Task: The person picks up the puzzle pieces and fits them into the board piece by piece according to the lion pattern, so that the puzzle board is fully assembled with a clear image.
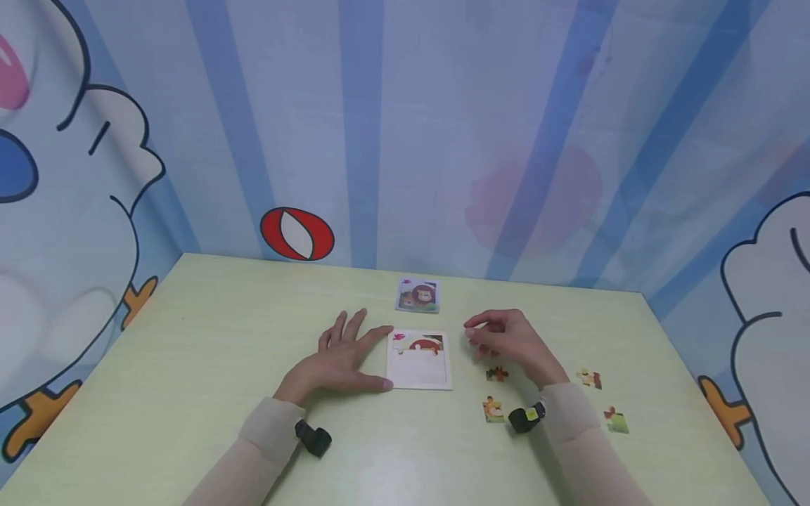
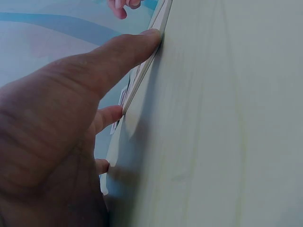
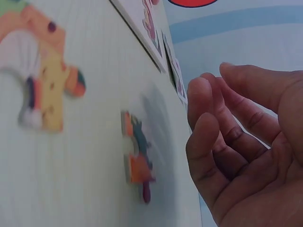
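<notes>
A square puzzle tray (image 1: pixel 419 376) lies on the table, with pieces fitted along its top and a bare white lower part. My left hand (image 1: pixel 338 362) is spread at its left side; the thumb (image 2: pixel 137 47) touches the tray's near-left corner and the index finger its far-left corner. To the right of the tray, my right hand (image 1: pixel 512 341) hovers with bent fingers, nothing between the fingertips and thumb in the right wrist view. Below that hand lie a dark-and-orange puzzle piece (image 1: pixel 496 374) and a yellow-orange puzzle piece (image 1: pixel 493 409).
Behind the tray lies a square picture card (image 1: pixel 418 295) showing a lion. Two more puzzle pieces, one orange and white (image 1: pixel 589 379) and one green (image 1: pixel 616 420), lie right of my right wrist. A printed curtain (image 1: pixel 418 140) hangs along the table's back edge.
</notes>
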Demonstrator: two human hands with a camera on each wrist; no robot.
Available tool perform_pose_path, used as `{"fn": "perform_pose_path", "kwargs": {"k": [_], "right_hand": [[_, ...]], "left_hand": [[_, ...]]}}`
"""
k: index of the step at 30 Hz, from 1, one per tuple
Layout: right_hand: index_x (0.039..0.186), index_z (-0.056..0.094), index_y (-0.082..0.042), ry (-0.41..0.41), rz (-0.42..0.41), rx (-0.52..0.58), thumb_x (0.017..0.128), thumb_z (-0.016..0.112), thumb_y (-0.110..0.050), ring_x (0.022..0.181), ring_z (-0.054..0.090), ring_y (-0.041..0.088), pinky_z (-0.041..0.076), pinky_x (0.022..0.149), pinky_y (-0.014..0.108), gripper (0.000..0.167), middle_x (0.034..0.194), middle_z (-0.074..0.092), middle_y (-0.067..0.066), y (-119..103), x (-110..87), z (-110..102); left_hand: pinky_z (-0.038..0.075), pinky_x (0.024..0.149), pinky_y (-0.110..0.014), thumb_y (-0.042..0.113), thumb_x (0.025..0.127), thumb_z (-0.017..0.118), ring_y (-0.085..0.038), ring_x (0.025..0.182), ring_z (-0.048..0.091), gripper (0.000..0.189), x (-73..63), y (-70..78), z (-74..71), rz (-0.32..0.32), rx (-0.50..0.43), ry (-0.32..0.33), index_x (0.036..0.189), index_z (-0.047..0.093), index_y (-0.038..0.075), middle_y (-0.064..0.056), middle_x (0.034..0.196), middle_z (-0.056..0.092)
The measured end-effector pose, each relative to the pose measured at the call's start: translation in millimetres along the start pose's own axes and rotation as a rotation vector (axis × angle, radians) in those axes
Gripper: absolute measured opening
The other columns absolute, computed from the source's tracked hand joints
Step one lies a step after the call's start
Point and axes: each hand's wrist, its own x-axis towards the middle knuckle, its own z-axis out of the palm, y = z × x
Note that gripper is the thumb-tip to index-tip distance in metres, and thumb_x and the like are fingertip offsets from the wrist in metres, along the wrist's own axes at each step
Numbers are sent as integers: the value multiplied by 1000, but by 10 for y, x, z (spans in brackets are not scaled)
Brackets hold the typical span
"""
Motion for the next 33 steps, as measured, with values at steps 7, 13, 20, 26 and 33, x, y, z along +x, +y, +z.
{"fn": "perform_pose_path", "kwargs": {"k": [7, 13, 20, 26, 33], "right_hand": [[127, 76, -10, -2, 23, -41, 101, 75, -33, 80, 73, 25, 59, 75, 38, 34, 101, 79, 15, 94, -152, -164], [130, 75, -10, -22, 10, -67, 101, 76, -32, 81, 73, 27, 60, 74, 40, 36, 104, 80, 15, 173, -243, -299], [131, 75, -8, -27, 45, -111, 100, 77, -31, 81, 70, 25, 55, 64, 35, 39, 97, 79, 13, 183, -317, -383], [129, 77, -12, -79, 83, -143, 98, 77, -17, 63, 55, 18, 43, 51, 30, 32, 97, 76, 9, 222, -371, -439], [129, 77, -9, -150, 28, -165, 93, 78, -9, 57, 46, 10, 40, 52, 26, 35, 95, 77, 7, 293, -384, -456]], "left_hand": [[2, 130, -75, 55, 86, 81, -51, 167, -12, 100, -68, 65, -59, 3, -14, -3, 169, 32, 31, -17, 183, -1], [1, 129, -78, 60, 85, 81, -51, 167, -10, 100, -46, 28, -37, 19, -30, 12, 169, 33, 34, -16, 183, 1], [2, 131, -75, 60, 86, 80, -48, 168, -13, 100, 38, -54, 52, 6, 8, 16, 169, 30, 38, -14, 183, -2], [1, 128, -78, 61, 85, 81, -51, 167, -11, 100, -14, 9, -2, 26, -25, 19, 169, 33, 34, -17, 183, 0], [1, 130, -76, 58, 85, 81, -49, 167, -12, 100, 6, -13, 14, 9, -17, 13, 169, 32, 36, -14, 183, -1]]}}
